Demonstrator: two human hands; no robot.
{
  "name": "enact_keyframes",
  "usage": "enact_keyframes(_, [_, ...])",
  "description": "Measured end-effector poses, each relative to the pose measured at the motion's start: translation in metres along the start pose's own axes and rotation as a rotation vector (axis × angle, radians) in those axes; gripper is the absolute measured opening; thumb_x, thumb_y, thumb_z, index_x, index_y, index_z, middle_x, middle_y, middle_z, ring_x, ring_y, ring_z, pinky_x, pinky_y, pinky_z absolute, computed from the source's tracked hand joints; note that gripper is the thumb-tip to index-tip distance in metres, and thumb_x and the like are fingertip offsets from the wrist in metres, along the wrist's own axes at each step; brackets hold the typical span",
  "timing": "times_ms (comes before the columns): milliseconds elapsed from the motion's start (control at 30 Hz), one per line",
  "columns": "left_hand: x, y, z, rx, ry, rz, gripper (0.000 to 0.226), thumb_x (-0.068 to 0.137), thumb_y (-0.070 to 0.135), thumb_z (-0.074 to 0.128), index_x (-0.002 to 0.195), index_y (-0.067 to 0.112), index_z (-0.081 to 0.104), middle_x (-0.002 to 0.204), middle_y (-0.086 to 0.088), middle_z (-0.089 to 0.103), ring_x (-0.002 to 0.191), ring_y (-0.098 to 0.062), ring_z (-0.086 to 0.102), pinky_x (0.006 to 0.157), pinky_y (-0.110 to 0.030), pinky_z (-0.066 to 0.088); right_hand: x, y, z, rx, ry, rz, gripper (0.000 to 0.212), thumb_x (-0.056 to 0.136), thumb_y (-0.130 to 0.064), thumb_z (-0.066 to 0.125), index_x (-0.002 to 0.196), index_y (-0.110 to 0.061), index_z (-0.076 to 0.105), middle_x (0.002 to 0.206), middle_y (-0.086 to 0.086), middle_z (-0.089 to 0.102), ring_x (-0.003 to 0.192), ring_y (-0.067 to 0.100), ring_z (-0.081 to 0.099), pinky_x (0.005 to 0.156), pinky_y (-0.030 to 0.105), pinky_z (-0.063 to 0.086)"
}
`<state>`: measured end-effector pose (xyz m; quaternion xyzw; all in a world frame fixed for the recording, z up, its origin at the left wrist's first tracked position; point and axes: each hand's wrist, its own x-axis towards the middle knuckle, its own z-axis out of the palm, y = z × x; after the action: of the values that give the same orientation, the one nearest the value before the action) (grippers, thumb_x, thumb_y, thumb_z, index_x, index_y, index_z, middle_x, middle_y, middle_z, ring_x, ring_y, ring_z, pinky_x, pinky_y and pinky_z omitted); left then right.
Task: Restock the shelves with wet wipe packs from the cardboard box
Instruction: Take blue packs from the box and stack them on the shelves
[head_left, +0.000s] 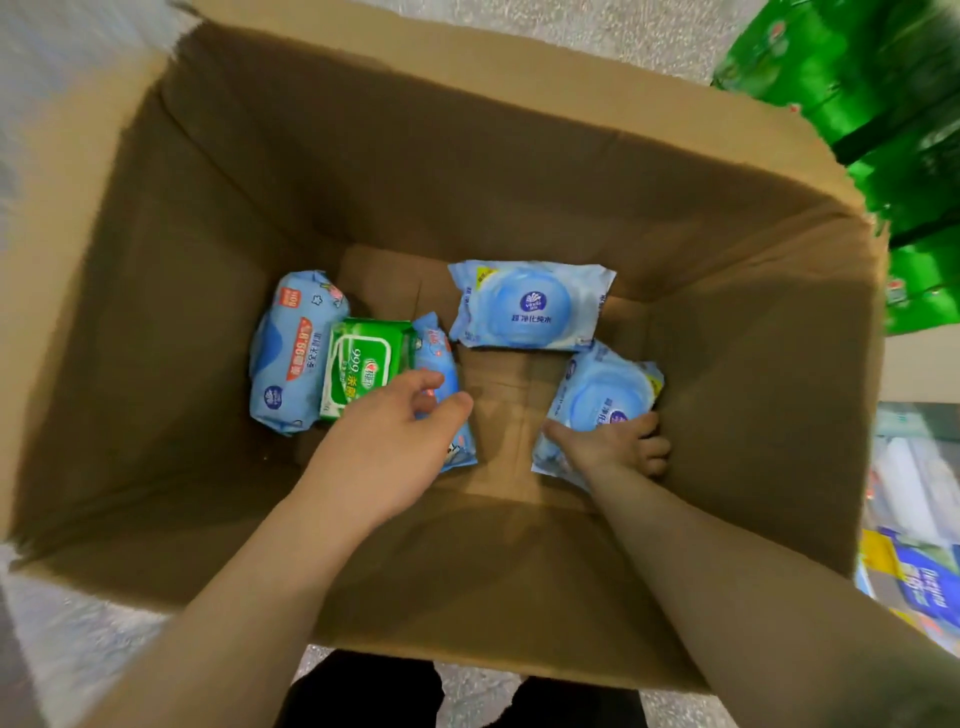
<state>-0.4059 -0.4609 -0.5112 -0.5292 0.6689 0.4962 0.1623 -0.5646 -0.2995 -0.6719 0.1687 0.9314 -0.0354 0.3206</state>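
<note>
A deep cardboard box (519, 156) stands open on the floor, with several wet wipe packs at its bottom. A green pack (361, 364) lies between two blue packs: a large one (291, 353) to its left and a narrow one (441, 364) to its right. A pale blue pack (530, 306) lies flat at the back. My left hand (395, 441) hovers over the green and narrow blue packs, its fingers loosely curled and holding nothing. My right hand (618, 447) grips the near end of another pale blue pack (602, 395), thumb on its left edge and fingers on its right.
Green wrapped product packs (883, 104) are stacked beyond the box at the upper right. Blue and white packaged goods (919, 571) sit on low shelving at the right edge. My dark trouser legs (415, 696) show below the box's near wall. The floor is speckled grey.
</note>
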Motion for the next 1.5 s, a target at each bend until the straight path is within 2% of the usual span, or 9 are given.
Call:
enact_keyframes(167, [-0.009, 0.004, -0.003, -0.034, -0.019, -0.016, 0.049, 0.087, 0.059, 0.053, 0.13, 0.037, 0.056, 0.12, 0.017, 0.065, 0.105, -0.009, 0.064, 0.1, -0.038, 0.049, -0.008, -0.002, 0.001, 0.177, -0.105, 0.028, 0.138, 0.054, -0.051, 0.094, 0.154, -0.024, 0.004, 0.147, 0.021, 0.036, 0.128, 0.043, 0.049, 0.105, 0.053, 0.046])
enact_keyframes(300, [-0.026, 0.02, 0.002, -0.113, -0.029, -0.056, 0.037, 0.089, 0.053, 0.056, 0.119, 0.033, 0.063, 0.107, 0.014, 0.067, 0.098, -0.009, 0.062, 0.089, -0.031, 0.048, -0.041, 0.001, -0.035, 0.535, -0.313, 0.138, 0.121, 0.037, -0.051, 0.089, 0.137, -0.011, 0.035, 0.125, 0.015, 0.061, 0.103, 0.037, 0.068, 0.086, 0.05, 0.06])
enact_keyframes(433, [-0.05, 0.05, 0.01, -0.337, -0.053, -0.109, 0.026, 0.086, 0.049, 0.06, 0.098, 0.026, 0.067, 0.095, 0.011, 0.065, 0.098, -0.016, 0.06, 0.089, -0.032, 0.047, -0.105, 0.01, -0.095, 0.718, -0.655, 0.118, 0.066, 0.064, -0.03, 0.082, 0.123, -0.009, 0.063, 0.098, 0.019, 0.077, 0.08, 0.037, 0.076, 0.06, 0.044, 0.061])
enact_keyframes(533, [-0.069, 0.075, 0.011, -0.533, -0.145, -0.123, 0.034, 0.078, 0.054, 0.063, 0.098, 0.027, 0.066, 0.103, 0.006, 0.07, 0.099, -0.017, 0.064, 0.094, -0.039, 0.052, -0.145, 0.021, -0.147, 0.64, -0.517, -0.101, 0.075, 0.062, -0.029, 0.088, 0.123, -0.009, 0.05, 0.103, 0.014, 0.073, 0.083, 0.031, 0.076, 0.064, 0.041, 0.063])
enact_keyframes(700, [-0.124, 0.135, 0.016, -0.811, -0.318, -0.103, 0.065, 0.066, 0.054, 0.079, 0.124, 0.033, 0.056, 0.105, 0.004, 0.075, 0.081, -0.018, 0.074, 0.05, -0.026, 0.053, -0.201, 0.054, -0.248, 0.294, -0.107, -0.735, 0.1, 0.048, -0.059, 0.078, 0.136, -0.038, 0.038, 0.119, -0.006, 0.064, 0.102, 0.016, 0.066, 0.087, 0.04, 0.058])
enact_keyframes(833, [-0.171, 0.182, 0.03, -0.972, -0.327, 0.124, 0.064, 0.063, 0.027, 0.09, 0.121, 0.017, 0.064, 0.1, -0.008, 0.077, 0.085, -0.026, 0.075, 0.066, -0.045, 0.062, -0.224, 0.076, -0.32, 0.086, 0.245, -0.979, 0.109, 0.061, -0.069, 0.069, 0.156, -0.036, 0.024, 0.147, -0.008, 0.047, 0.133, 0.02, 0.049, 0.107, 0.045, 0.046])
enact_keyframes(1033, [-0.214, 0.251, 0.044, -1.129, -0.354, 0.309, 0.096, 0.049, 0.032, 0.095, 0.133, 0.016, 0.052, 0.113, -0.014, 0.072, 0.094, -0.035, 0.073, 0.08, -0.061, 0.056, -0.188, 0.141, -0.407, 0.956, -0.086, -0.667, 0.057, 0.091, -0.051, 0.068, 0.142, -0.031, 0.052, 0.133, -0.007, 0.061, 0.113, 0.009, 0.06, 0.09, 0.036, 0.051])
enact_keyframes(1200, [-0.258, 0.307, 0.093, -1.12, -0.467, 0.503, 0.077, 0.067, 0.027, 0.087, 0.135, 0.019, 0.052, 0.118, -0.011, 0.071, 0.104, -0.032, 0.071, 0.088, -0.059, 0.055, -0.169, 0.184, -0.42, 1.571, -0.635, -0.705, 0.09, 0.071, -0.062, 0.085, 0.147, -0.026, 0.05, 0.148, 0.01, 0.057, 0.133, 0.039, 0.056, 0.11, 0.071, 0.037])
enact_keyframes(1500, [-0.325, 0.387, 0.187, -0.796, -0.686, 0.734, 0.064, 0.074, 0.024, 0.082, 0.131, 0.013, 0.054, 0.121, -0.009, 0.07, 0.101, -0.019, 0.072, 0.075, -0.028, 0.059, -0.145, 0.264, -0.508, 1.833, -0.114, -0.841, 0.064, 0.072, -0.025, 0.089, 0.131, -0.016, 0.064, 0.127, 0.013, 0.071, 0.118, 0.033, 0.068, 0.098, 0.05, 0.056])
